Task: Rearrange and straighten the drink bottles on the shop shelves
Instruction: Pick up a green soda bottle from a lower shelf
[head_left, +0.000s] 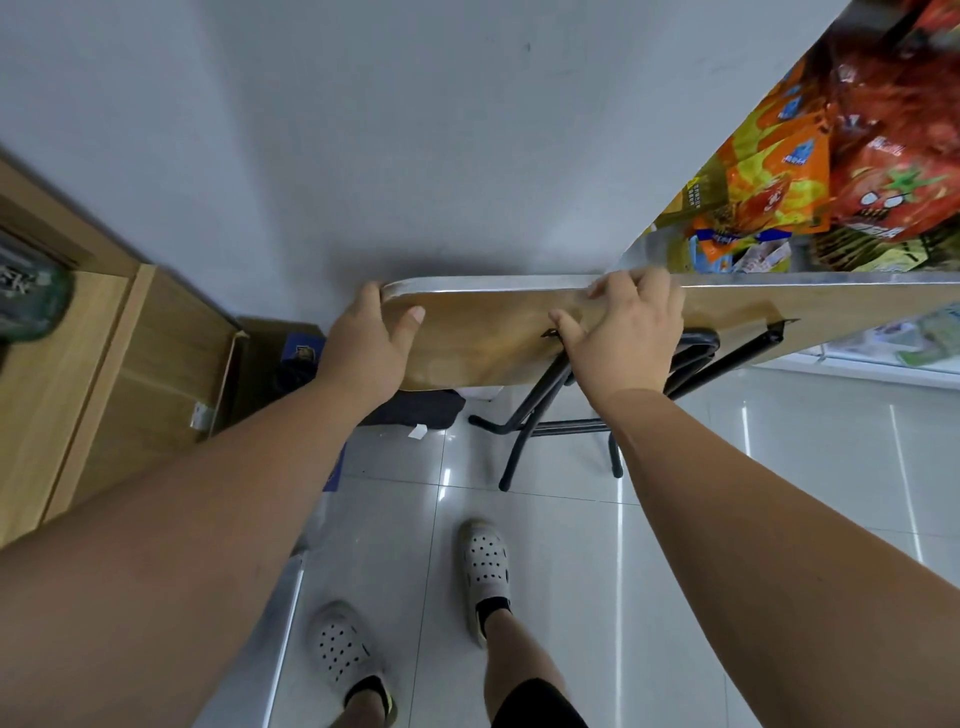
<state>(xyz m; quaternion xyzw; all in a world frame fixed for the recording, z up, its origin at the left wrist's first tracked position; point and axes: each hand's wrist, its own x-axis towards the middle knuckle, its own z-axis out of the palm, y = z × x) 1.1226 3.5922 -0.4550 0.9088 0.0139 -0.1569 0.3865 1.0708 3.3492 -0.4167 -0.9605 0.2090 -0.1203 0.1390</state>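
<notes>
Currently gripping tipped-up desk at twelve o'clock: left hand fingers wrapped round its end, right hand clasping top rim. Shelf, snack bags at two o'clock.

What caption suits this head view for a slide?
Left hand and right hand hold the edge of the folding table beside snack packets.

Head-worn view, steeply downward, close.
</notes>
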